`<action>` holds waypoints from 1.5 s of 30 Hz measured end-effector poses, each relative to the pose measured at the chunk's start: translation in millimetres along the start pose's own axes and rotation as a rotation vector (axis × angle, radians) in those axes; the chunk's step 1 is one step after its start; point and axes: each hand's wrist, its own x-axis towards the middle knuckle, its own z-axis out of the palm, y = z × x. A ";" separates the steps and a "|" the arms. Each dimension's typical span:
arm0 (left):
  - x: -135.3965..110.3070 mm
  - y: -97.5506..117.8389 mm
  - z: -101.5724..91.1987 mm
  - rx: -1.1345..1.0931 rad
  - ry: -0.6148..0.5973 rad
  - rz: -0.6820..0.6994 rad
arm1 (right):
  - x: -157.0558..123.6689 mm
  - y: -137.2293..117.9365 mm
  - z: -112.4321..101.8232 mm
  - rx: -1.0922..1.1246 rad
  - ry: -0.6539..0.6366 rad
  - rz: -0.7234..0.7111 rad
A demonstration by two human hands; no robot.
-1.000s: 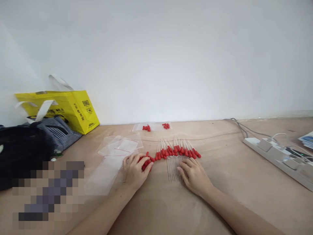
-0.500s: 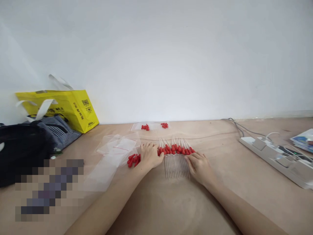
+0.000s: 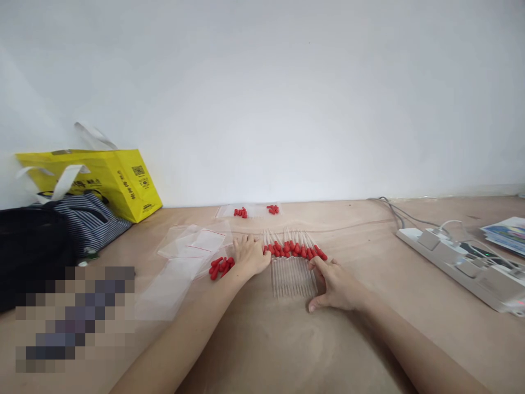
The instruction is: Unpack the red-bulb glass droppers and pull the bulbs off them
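In the middle of the table lies a row of droppers with red rubber bulbs, their clear tubes pointing away from me. Just nearer is a row of clear thin tubes side by side; whether they have bulbs of their own I cannot tell. My left hand rests at the row's left end, fingers stretched forward and thumb by the bulbs. At the right edge of the clear tubes, my right hand is open, thumb and forefinger wide apart. Several more red bulbs sit left of my left hand.
Clear zip bags lie on the left. Another bag with red-bulbed pieces is near the wall. A yellow bag, striped bag and black bag stand far left. On the right are a power strip and booklets.
My right hand has spread: its thumb has come away from the tubes toward me. My left hand stays by the row's left end. The whole view has shifted slightly.
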 end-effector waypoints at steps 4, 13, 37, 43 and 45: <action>2.4 0.3 2.3 -0.010 0.010 -0.033 | 1.6 4.1 0.7 -0.002 -0.014 0.005; -1.5 -14.7 -19.8 -0.047 0.057 -0.120 | 1.7 8.9 -0.9 -0.044 0.047 -0.018; -94.4 -27.1 -18.9 -0.208 0.355 0.530 | 20.7 -42.2 52.2 -0.237 0.463 -0.510; -91.4 -21.3 -6.9 -0.283 0.381 0.574 | 19.7 -42.2 54.1 -0.265 0.509 -0.542; -90.5 -21.4 -2.6 -0.334 0.390 0.569 | 19.8 -44.5 54.0 -0.267 0.507 -0.538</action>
